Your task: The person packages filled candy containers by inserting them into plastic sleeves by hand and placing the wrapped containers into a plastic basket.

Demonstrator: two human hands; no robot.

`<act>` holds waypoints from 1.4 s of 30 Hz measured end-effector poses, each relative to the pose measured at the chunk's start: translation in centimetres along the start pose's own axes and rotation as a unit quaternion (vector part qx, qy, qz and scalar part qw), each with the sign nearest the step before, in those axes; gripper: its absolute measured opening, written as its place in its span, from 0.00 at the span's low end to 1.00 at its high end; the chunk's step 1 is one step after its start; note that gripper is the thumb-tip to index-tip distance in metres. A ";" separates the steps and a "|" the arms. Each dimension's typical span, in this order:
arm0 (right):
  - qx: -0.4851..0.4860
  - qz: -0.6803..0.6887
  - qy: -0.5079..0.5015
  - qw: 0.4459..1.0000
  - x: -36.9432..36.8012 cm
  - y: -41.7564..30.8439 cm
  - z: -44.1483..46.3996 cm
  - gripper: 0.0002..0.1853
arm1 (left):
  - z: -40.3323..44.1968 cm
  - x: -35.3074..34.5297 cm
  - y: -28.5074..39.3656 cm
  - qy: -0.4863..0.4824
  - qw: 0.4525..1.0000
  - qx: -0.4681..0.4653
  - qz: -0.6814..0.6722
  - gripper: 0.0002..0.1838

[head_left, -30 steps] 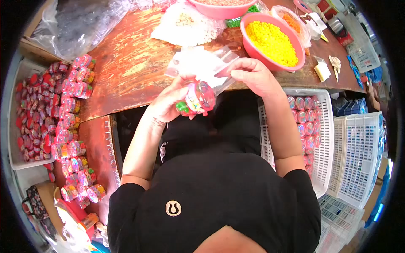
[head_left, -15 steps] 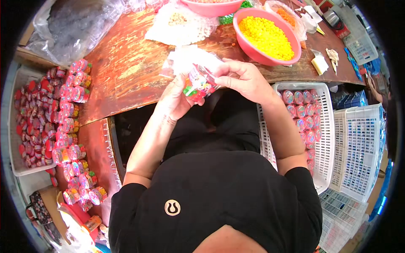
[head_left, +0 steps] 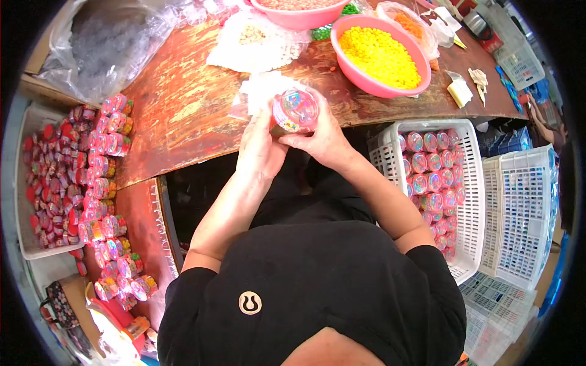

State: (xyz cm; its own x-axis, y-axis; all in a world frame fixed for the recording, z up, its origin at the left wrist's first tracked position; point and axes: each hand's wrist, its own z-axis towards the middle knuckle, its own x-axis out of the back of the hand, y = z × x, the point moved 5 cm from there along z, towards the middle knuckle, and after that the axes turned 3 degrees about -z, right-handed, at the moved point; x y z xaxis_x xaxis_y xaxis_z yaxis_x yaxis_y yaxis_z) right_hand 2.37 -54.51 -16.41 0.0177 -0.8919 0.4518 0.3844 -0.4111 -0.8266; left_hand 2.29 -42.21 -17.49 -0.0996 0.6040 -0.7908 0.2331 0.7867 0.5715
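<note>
A small round clear plastic jar (head_left: 295,110) with a colourful printed label is held over the front edge of the table, its round end facing up at me. My right hand (head_left: 321,135) curls around the jar's right side, thumb beneath it. On the left, my left hand (head_left: 261,145) closes against the jar's lower left side, its fingertips partly hidden. Just behind the jar, a white sheet (head_left: 259,88) and some clear film lie on the table (head_left: 183,116).
A pink bowl (head_left: 337,56) of yellow pieces and a bag of pale pieces (head_left: 253,43) stand beyond my hands. Filled jars (head_left: 104,189) line the left side, beside a bin (head_left: 27,229) of red-lidded containers. At right, a white basket (head_left: 473,201) holds several rows of jars.
The jar has turned from its side, where green and red contents showed, to its round end facing up. My right hand has moved from its upper right edge to wrap its side.
</note>
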 end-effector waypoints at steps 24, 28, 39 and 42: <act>-0.429 -0.099 0.277 0.854 24.1 13.3 -32.3 0.43 | 6.1 10.6 7.0 -0.117 0.366 -0.256 0.887 0.21; -0.511 -0.156 0.257 0.805 21.3 11.3 -33.6 0.45 | 6.0 9.4 7.2 -0.099 0.430 -0.308 0.843 0.21; -0.160 -0.486 0.236 0.826 21.0 7.7 -25.8 0.42 | 3.8 8.4 8.1 -0.079 0.604 -0.379 0.697 0.17; -0.186 -0.023 0.184 0.965 17.8 5.6 -17.1 0.32 | 2.3 5.5 7.5 -0.105 0.613 -0.398 0.675 0.17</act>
State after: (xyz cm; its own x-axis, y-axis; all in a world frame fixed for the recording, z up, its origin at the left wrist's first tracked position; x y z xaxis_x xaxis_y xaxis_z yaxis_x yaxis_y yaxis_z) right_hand -10.94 -75.88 -18.73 -0.3473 -0.8495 0.3973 0.0187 -0.4298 -0.9027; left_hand 5.66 -33.31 -18.04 -0.1881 0.8095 0.5561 -0.5877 -0.5465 0.5966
